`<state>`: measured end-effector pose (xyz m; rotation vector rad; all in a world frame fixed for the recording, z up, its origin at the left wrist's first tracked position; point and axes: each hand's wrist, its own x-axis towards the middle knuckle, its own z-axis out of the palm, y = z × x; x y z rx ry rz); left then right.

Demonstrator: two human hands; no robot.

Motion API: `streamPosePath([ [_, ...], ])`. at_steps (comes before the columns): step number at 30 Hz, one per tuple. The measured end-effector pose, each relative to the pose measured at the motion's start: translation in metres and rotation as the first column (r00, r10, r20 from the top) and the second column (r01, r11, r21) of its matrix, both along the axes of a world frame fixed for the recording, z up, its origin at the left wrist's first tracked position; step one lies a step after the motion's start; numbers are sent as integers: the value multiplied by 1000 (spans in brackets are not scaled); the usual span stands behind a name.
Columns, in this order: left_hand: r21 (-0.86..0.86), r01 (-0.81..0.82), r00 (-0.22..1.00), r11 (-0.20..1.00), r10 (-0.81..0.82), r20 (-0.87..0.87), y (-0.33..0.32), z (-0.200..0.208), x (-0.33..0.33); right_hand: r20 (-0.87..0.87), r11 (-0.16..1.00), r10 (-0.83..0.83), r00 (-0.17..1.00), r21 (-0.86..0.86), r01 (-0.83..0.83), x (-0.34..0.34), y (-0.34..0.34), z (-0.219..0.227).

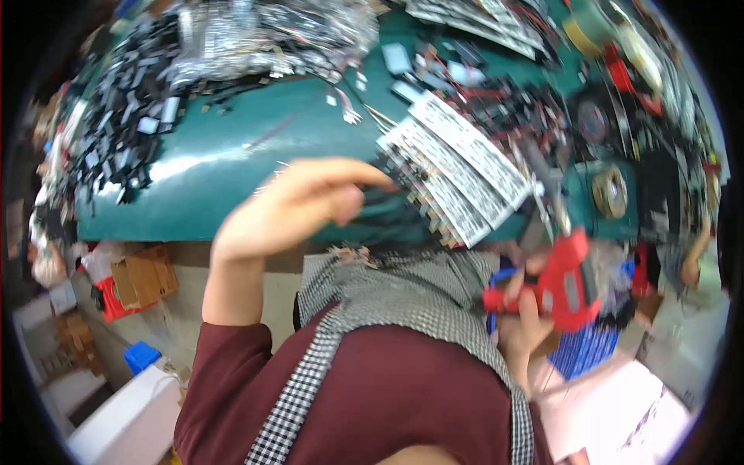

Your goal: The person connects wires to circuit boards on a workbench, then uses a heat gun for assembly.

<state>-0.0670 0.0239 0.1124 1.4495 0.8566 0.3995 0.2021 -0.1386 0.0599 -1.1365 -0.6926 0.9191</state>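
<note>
My left hand (302,205), blurred by motion, hovers at the front edge of the green table. Its index finger stretches to the right and the thumb stands apart below it; I see nothing gripped in it. Just beyond the fingertips lie dark thin wires (384,217), with small connectors beside printed white sheets (465,167) that overlap at a slant. Low on the right, my right hand (527,318) is closed round the handle of a red heat gun (570,287). Its grey metal nozzle (553,190) points up toward the table, right of the sheets.
Small black pieces (128,108) are heaped at the left of the table (232,139). Clear plastic bags of wires (271,39) lie at the back. Red and black cabled parts (511,108) crowd the right, near a tape roll (610,192). A cardboard box (143,277) stands below left.
</note>
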Motion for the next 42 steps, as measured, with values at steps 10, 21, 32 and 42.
streamPosePath([
  [10, -404, 234, 952, 884, -123, 282, -38, -41, 69, 66, 998, 64, 996, -33, -62, -7, 42, 17],
  [21, -397, 151, 926, 905, 11, 376, -55, -42, 95, 155, 988, 146, 977, -63, -137, -20, 41, 20],
  [32, -388, 51, 937, 920, 90, 337, -51, -42, 97, 67, 983, 184, 981, -42, -181, -24, 45, 21],
  [42, -309, -42, 921, 950, 157, 357, -53, -50, 105, 166, 984, 170, 971, -88, -158, -23, 46, 22],
])
